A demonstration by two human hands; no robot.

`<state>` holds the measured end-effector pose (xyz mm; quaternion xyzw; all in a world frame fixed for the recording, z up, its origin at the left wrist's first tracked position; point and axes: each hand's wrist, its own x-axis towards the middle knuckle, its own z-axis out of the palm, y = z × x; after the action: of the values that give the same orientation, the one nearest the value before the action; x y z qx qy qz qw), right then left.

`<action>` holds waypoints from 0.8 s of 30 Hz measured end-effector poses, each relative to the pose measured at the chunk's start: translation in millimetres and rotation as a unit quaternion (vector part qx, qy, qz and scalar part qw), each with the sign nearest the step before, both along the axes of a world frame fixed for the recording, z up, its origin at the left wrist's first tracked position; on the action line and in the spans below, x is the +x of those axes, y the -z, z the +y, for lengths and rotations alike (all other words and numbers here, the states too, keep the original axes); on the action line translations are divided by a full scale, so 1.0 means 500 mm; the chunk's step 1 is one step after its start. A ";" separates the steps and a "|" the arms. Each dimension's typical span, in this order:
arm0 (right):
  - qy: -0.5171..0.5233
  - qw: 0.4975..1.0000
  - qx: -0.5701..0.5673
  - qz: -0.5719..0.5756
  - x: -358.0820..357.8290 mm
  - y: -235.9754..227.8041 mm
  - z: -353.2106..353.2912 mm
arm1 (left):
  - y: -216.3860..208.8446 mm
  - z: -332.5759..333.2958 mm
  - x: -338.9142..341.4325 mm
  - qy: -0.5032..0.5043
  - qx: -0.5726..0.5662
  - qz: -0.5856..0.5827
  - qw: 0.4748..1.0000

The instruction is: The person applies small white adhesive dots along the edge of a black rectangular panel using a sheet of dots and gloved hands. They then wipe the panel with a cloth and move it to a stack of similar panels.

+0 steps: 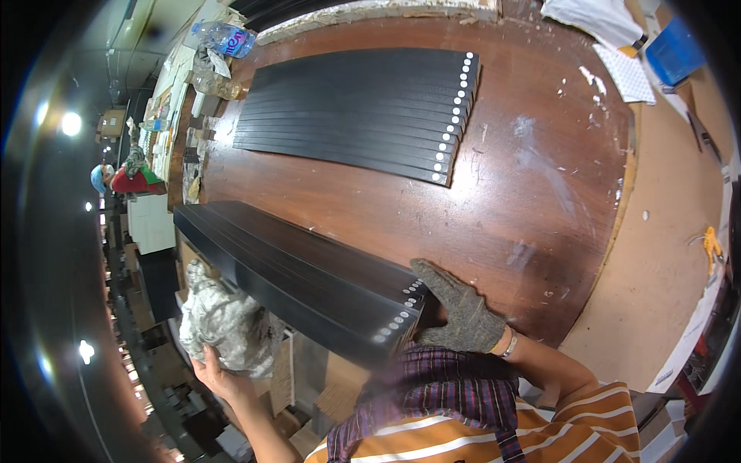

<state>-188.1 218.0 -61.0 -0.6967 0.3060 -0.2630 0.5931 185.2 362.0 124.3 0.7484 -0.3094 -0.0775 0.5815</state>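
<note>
My bare left hand (218, 376) is closed on a crumpled grey-white rag (228, 320), beside the near long side of a group of black slats (309, 270). These slats lie side by side along the table's near edge, with white round dots on their right ends. My right hand (471, 315), in a dark grey knitted glove, is at that right end. Its thumb and fingers are spread apart, close against the slat ends; the exact contact is partly hidden. Farther back, a second row of black slats (347, 108) lies flat, also with white dots along its right end.
Both rows lie on a brown, paint-marked tabletop (532, 193). Plastic bottles (224, 38) stand or lie at the far left. White cloth (594, 23) and a blue container (675, 50) are at the far right. Cardboard pieces (340, 397) are below the near edge. Another person (135, 176) is far left.
</note>
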 end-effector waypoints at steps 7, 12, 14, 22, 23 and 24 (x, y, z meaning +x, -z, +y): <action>-0.025 0.990 -0.002 -0.140 0.009 0.067 -0.011 | -0.024 -0.037 0.003 -0.063 0.076 -0.024 0.995; -0.010 0.986 -0.020 -0.163 0.022 0.094 -0.006 | -0.036 -0.058 -0.004 -0.077 0.059 -0.078 0.992; -0.004 0.986 -0.006 -0.168 0.030 0.091 -0.007 | -0.056 -0.075 -0.010 -0.049 0.047 -0.155 0.986; 0.021 0.995 -0.042 -0.092 0.008 0.011 -0.024 | -0.192 -0.179 -0.043 0.073 0.092 -0.410 0.905; 0.015 0.994 -0.060 -0.088 0.018 -0.003 -0.019 | -0.200 -0.202 -0.067 0.168 0.048 -0.305 0.936; 0.007 0.993 -0.082 -0.083 0.030 -0.015 -0.013 | -0.187 -0.223 -0.100 0.243 0.043 -0.250 0.936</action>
<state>-173.1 211.5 -53.3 -0.7162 0.2380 -0.3484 0.5559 135.4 250.7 218.0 0.6701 -0.6135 -0.0407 0.4159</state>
